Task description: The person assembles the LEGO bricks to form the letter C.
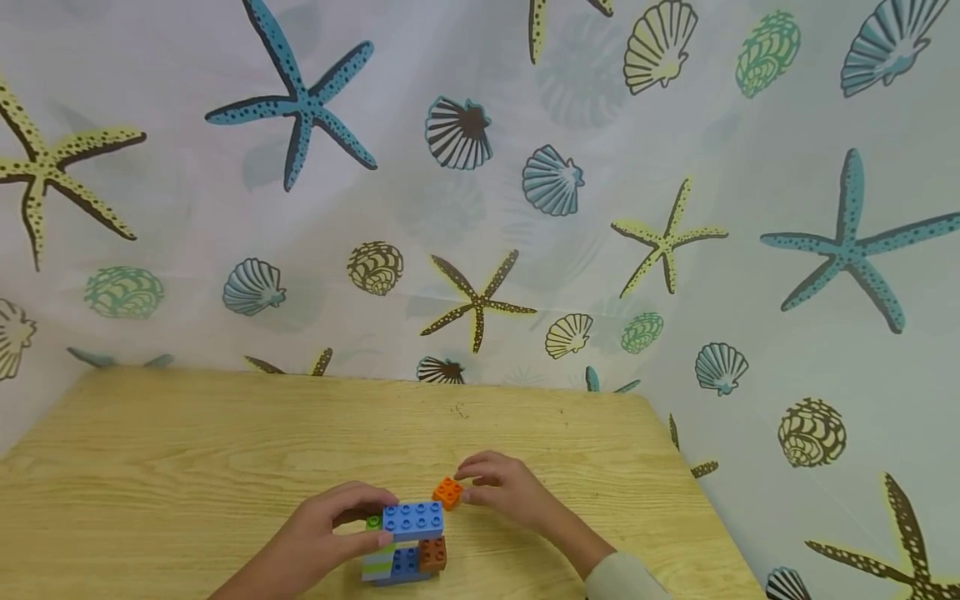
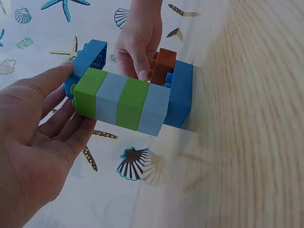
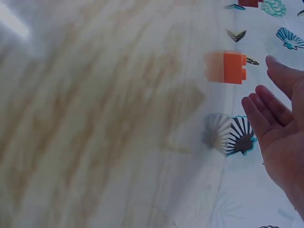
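Observation:
My left hand (image 1: 318,533) grips the upper left of a small build of toy building bricks. A blue brick (image 1: 414,523) with studs sits on top, over a column (image 2: 123,100) of alternating green and pale blue bricks. Below, a brown brick (image 1: 432,553) stands on a blue base brick (image 2: 181,95). Just beyond the build, a loose orange brick (image 1: 447,492) lies studs up on the table. My right hand (image 1: 510,492) is beside it on the right, thumb and fingers spread apart; the right wrist view shows a gap between this hand and the orange brick (image 3: 233,67).
The wood-grain table (image 1: 225,442) extends behind and to both sides of the hands. A white cloth (image 1: 390,208) printed with starfish and shells hangs along its back edge and down the right side.

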Tool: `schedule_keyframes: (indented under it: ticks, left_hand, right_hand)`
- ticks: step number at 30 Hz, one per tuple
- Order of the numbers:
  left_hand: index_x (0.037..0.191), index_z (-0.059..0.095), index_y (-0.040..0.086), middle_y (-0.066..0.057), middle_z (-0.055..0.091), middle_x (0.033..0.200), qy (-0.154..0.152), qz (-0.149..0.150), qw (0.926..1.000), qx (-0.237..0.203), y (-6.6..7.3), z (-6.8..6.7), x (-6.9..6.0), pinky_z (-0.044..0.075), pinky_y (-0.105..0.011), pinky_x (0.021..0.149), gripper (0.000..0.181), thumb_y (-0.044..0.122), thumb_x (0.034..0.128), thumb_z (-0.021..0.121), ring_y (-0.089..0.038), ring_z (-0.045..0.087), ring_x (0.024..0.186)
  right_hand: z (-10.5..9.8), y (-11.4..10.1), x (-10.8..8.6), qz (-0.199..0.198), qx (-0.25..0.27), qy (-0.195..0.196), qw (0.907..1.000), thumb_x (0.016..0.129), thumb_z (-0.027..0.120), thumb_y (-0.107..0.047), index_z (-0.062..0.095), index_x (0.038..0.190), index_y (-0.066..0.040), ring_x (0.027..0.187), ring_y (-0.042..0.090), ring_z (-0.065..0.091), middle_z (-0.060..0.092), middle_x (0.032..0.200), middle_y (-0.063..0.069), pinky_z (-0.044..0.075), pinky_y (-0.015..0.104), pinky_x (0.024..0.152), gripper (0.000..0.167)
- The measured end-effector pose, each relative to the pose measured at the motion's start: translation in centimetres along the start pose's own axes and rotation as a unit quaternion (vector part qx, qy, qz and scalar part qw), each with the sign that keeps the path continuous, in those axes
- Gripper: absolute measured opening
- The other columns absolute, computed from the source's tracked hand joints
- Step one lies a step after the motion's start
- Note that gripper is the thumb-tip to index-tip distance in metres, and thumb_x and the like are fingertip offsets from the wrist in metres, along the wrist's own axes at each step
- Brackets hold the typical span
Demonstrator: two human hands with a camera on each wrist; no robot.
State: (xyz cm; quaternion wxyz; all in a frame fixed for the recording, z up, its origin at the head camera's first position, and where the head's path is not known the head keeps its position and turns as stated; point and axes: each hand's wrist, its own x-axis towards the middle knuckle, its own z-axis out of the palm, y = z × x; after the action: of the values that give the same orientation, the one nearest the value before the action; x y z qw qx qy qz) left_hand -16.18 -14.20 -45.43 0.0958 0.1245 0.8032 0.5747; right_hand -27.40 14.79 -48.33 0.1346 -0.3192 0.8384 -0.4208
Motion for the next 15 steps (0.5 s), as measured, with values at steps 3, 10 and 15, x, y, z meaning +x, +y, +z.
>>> schedule_keyframes:
  ticks: [3, 10, 15]
  left_hand:
    - [0.123, 0.068, 0.014, -0.004, 0.066, 0.126, 0.0, -0.001, 1.0, -0.002, 0.0, 0.0, 0.0, 0.052, -0.052, 0.103, 0.042, 0.041, 0.0908, 0.074, -0.023, 0.063, 0.116]
    - [0.126, 0.067, 0.012, -0.005, 0.065, 0.128, -0.007, 0.012, 0.9999, -0.003, -0.1, -0.2, 0.0, 0.051, -0.052, 0.103, 0.044, 0.039, 0.0918, 0.074, -0.024, 0.063, 0.118]
    - [0.124, 0.068, 0.013, -0.005, 0.066, 0.126, -0.004, 0.017, 0.9998, 0.002, 0.0, -0.2, 0.1, 0.052, -0.052, 0.103, 0.043, 0.039, 0.0908, 0.075, -0.023, 0.063, 0.117]
  right_hand:
    - [0.6, 0.2, 0.3, 0.016, -0.014, 0.0, 0.9998, 0.097, 0.069, -0.019, 0.073, 0.12, -0.009, 0.12, 0.023, 0.063, 0.066, 0.13, 0.005, 0.054, 0.024, 0.097, 0.025]
    - [1.8, 0.3, 1.0, 0.029, -0.06, 0.01, 0.9978, 0.093, 0.075, -0.024, 0.076, 0.114, -0.013, 0.111, 0.01, 0.063, 0.068, 0.123, -0.001, 0.054, 0.023, 0.093, 0.024]
    - [2.5, 0.1, 1.4, 0.028, -0.099, 0.028, 0.9943, 0.09, 0.078, -0.027, 0.075, 0.113, -0.016, 0.103, 0.006, 0.062, 0.07, 0.113, -0.005, 0.054, 0.025, 0.09, 0.025]
